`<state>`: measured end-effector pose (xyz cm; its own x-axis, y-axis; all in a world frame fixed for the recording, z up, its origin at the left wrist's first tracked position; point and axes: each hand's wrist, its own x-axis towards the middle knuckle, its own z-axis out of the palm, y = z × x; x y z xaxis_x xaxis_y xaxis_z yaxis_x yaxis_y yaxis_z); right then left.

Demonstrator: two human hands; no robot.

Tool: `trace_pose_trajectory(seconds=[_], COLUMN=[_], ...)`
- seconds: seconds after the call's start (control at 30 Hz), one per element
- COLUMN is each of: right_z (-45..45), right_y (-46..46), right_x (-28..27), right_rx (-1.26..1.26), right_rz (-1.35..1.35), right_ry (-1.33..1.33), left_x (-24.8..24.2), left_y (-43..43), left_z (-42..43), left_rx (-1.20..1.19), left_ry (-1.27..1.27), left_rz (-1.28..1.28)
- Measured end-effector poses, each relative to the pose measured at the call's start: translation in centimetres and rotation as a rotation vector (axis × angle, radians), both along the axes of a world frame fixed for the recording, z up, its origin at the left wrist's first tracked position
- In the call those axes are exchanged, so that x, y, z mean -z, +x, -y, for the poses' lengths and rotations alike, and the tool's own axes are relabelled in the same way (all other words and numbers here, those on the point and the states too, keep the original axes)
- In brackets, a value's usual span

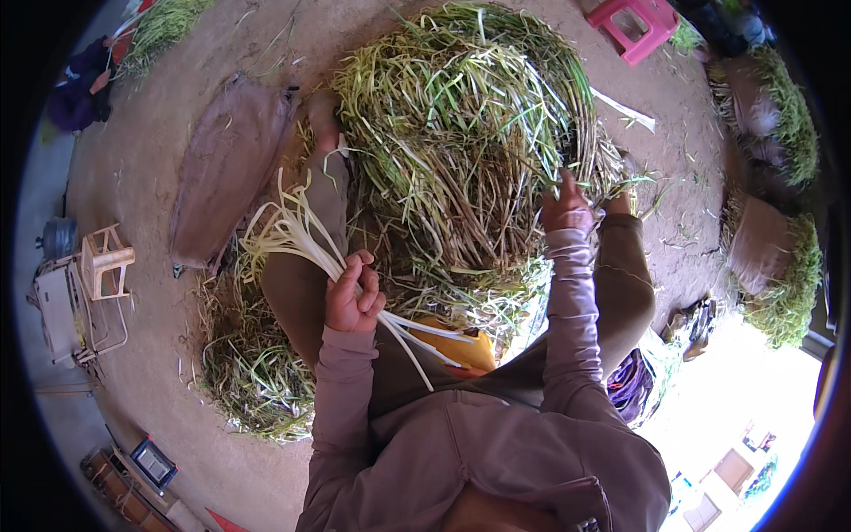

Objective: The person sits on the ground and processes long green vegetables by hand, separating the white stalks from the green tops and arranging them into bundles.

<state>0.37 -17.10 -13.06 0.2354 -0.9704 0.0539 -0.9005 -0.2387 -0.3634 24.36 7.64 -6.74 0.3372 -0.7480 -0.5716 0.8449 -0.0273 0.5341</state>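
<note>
My left hand (pixel 352 292) is closed around a small bunch of pale leafy stalks (pixel 302 239), possibly blanched chives. Their yellowish leaf ends fan out beyond my fingers, and the white stem ends (pixel 415 339) stick out below the fist. Between my legs lies a large heap of long stalks (pixel 459 146), green and yellow on top and brownish on the near side. My right hand (pixel 568 206) is at the right edge of this heap, touching it. Its fingertips are partly hidden among the leaves, so whether they grip a stalk is unclear.
A brown sack (pixel 229 173) lies on the floor at the left, above a pile of loose leaf scraps (pixel 259 372). A pink plastic stool (pixel 635 26) stands at the far right. Covered green bundles (pixel 761 246) line the right side. Another person (pixel 83 86) is at upper left.
</note>
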Motion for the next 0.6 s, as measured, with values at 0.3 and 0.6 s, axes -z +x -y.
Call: trace_pose_trajectory(seconds=[0.3,0.6], right_z=[-3.0,-2.0], right_y=[11.1,10.3], right_x=[3.8,2.9], right_rx=[-0.315,-0.402], right_rz=[-0.198,-0.04], right_ry=[0.361,0.445], left_x=[0.6,0.3], left_y=[-0.2,-0.2], left_z=[0.0,-0.3], left_rx=[0.013,0.002], left_ry=[-0.033,-0.035], left_rz=[-0.076,-0.108])
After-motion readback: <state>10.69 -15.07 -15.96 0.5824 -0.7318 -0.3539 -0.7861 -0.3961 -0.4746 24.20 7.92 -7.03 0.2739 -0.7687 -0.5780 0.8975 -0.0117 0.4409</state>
